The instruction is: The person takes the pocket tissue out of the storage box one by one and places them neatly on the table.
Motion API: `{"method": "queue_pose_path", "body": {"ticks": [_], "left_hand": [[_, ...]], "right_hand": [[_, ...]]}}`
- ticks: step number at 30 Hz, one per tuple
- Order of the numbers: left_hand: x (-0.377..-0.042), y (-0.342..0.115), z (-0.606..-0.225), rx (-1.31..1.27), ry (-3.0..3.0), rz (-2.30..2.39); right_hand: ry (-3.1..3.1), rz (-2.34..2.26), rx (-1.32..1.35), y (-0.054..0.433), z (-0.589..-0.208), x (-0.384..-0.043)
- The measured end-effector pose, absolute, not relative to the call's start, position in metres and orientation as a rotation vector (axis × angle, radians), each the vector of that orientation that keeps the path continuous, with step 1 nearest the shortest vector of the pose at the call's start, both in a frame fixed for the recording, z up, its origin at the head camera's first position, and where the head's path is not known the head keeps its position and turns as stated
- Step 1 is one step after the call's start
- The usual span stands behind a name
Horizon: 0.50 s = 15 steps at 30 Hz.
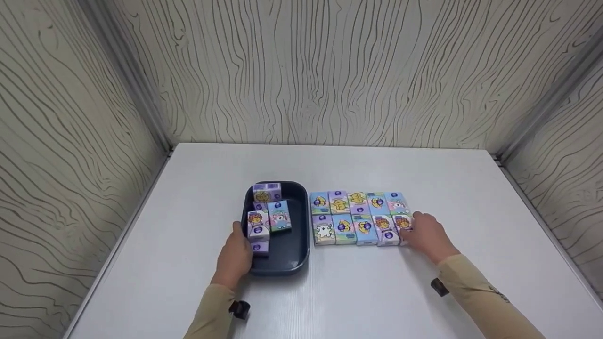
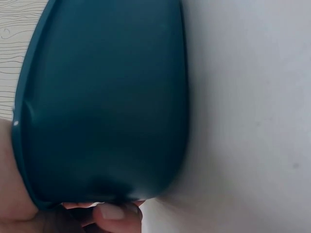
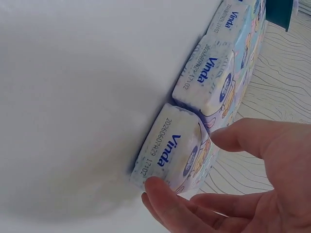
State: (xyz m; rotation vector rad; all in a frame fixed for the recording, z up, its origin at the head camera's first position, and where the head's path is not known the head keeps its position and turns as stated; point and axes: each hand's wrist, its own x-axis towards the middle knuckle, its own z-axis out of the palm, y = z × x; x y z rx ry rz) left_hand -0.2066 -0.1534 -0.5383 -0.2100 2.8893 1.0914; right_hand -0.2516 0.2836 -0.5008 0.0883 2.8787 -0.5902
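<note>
While the left hand [image 1: 237,254] grips the left side of a dark tray [image 1: 285,252], its fingers [image 2: 116,218] curled against the outer wall near the bottom of the left wrist view, the right hand [image 1: 428,235] is at the opposite end of the arrangement. Its thumb and fingers [image 3: 158,191] are spread only as wide as one small pack and pinch the end pack [image 3: 170,145], which lies at the right end of the nearer row, just beside its neighbour (its end face shows blue Vinda lettering and a printed code).

That pack belongs to a block of ten, two rows of five, the other packs [image 1: 344,230] lying flat on the white bench [image 1: 358,292] just right of the tray. Their tops carry cartoon figures on blue, purple and pale backgrounds. Inside the tray, several loose packs [image 1: 280,215] gather toward the left and far end, some overlapping, so that the right and near part of the tray floor shows. Tan sleeves [image 1: 480,292] cover both forearms, and a black device [image 1: 240,309] sits at each wrist. Wood-grain panels [image 1: 306,70] stand behind the bench and at both sides.
</note>
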Motion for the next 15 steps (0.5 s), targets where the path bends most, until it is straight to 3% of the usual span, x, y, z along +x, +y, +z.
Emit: {"method": "queue_pose_path", "body": {"ticks": [15], "left_hand": [[-0.208,-0.152,-0.538,-0.183,2.929,1.075]], "right_hand": [[3.056,-0.506,-0.039,0.259,-0.481,-0.26]]}}
